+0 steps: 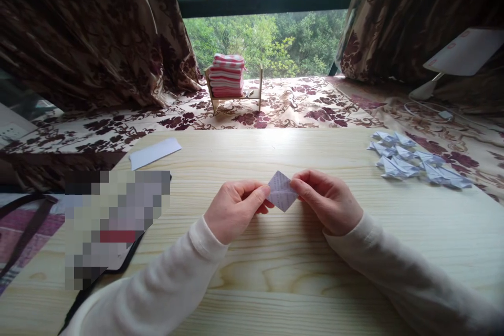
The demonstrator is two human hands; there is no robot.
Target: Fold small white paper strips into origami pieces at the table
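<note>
A small folded paper piece, diamond-shaped and pale lilac, is held just above the light wooden table. My left hand pinches its left corner between thumb and fingers. My right hand pinches its right corner the same way. Both hands are closed on the paper, and both arms wear cream sleeves.
A pile of several folded paper pieces lies at the table's right edge. A white paper slip lies at the back left. A small wooden rack with striped cloth stands on the flowered cover by the window. A blurred patch covers something at the left.
</note>
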